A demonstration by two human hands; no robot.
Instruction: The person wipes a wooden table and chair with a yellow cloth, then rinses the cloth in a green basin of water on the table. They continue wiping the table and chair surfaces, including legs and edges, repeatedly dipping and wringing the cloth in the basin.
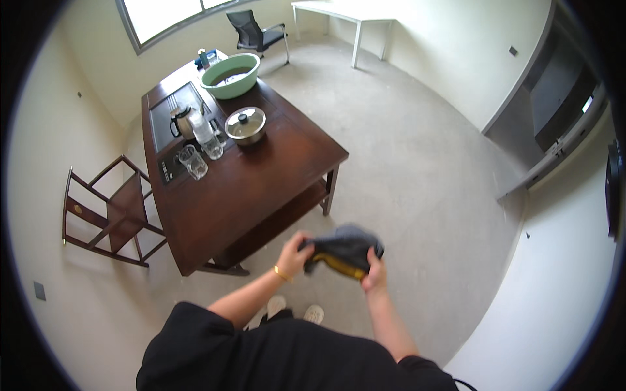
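A dark grey fabric item point(342, 248) with a yellow strip along its lower side is stretched between my two hands, over the floor. Motion blurs it, so I cannot tell exactly what it is. My left hand point(294, 256) pinches its left end; a gold-coloured bracelet point(282, 274) circles that wrist. On the opposite end, my right hand point(374, 274) grips the edge with the thumb on top. Both hands are just beyond the near corner of a dark wooden tea table point(254, 195), apart from it.
The table bears a green basin point(239, 87) with dark liquid, a lidded steel pot point(248, 134), a kettle point(185, 123) and glass cups point(194, 163). A wooden chair point(127, 215) stands left, an office chair point(247, 32) behind. A white desk point(342, 10) lines the far wall; a doorway point(552, 107) opens right.
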